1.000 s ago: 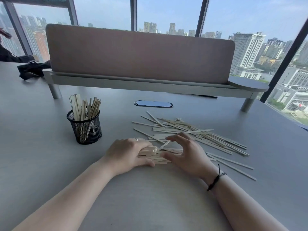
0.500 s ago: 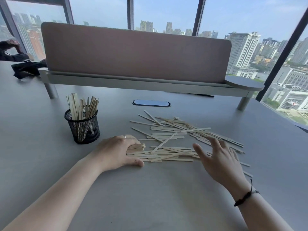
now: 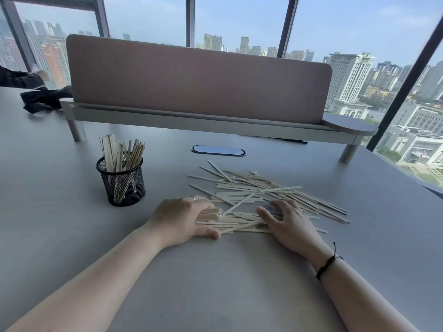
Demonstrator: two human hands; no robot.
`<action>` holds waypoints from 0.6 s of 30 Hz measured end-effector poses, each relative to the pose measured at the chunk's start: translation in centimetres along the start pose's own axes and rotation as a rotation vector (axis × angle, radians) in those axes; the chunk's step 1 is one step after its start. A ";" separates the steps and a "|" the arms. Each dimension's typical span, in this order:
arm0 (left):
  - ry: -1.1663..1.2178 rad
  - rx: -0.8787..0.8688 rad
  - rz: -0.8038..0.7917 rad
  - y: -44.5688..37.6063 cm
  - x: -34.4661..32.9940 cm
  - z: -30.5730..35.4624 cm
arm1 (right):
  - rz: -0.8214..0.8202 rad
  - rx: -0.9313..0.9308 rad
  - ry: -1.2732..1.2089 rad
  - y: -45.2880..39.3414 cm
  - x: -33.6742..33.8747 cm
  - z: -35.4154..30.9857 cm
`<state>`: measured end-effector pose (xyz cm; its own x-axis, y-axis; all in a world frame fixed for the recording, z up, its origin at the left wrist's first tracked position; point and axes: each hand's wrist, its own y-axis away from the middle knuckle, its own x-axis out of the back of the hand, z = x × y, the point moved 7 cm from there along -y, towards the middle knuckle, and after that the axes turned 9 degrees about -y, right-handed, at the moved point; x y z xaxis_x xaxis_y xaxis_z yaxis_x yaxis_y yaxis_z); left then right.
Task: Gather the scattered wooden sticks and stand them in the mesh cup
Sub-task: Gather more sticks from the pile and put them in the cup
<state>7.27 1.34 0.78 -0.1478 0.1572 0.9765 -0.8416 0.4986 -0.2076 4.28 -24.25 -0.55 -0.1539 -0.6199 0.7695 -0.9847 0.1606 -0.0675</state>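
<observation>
While most of the wooden sticks (image 3: pixel 263 195) still lie fanned across the worktop (image 3: pixel 227 283), right of the mesh cup (image 3: pixel 122 182), the near edge of the pile is now being raked into a bundle (image 3: pixel 230 222) between both hands.

Change vs half a second ago: the right hand (image 3: pixel 287 220), which was lifted clear and spread to the right of the pile, is back down on it. Fingers spread and flat, thumb pointing left, pressing on sticks, not closed around anything. A second ago it sat tighter against the left hand, so this reads as a second sweep: reach out, drag more in.

Left hand (image 3: pixel 184 218) hasn't moved: curled over the left ends of the bundle, thumb flat on the worktop, stick ends showing under the fingers. Cupping and squaring them, loose hold, nothing lifted.

Mesh cup stands upright left of the left hand, apart from it, already holding a clump of upright sticks (image 3: pixel 122 154). So the task is partly done, my guess under half given the pile left.

Meaning: bundle is growing, not yet ready to lift. Next likely needs the right hand to push in toward the left, align ends, then one hand closes round it. Risk: crossed sticks on top snag and spill on lift.

Desk divider (image 3: pixel 199 77) behind, not involved.
</observation>
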 end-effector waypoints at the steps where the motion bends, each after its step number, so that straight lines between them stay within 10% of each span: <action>1: 0.001 -0.008 0.009 -0.1 -0.1 0.4 | 0.000 0.031 -0.008 -0.2 -0.3 -0.6; 12: 0.175 -0.094 0.091 -1.3 -0.9 2.6 | -0.095 0.317 -0.037 1.2 -2.9 -4.9; 18: 0.209 0.013 0.451 0.5 1.7 -0.9 | 0.087 0.208 0.090 1.6 -0.4 -3.0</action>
<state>7.06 2.59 2.26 -0.3930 0.5229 0.7564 -0.7243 0.3307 -0.6049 3.05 -21.47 0.92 -0.2399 -0.5382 0.8079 -0.9652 0.0432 -0.2578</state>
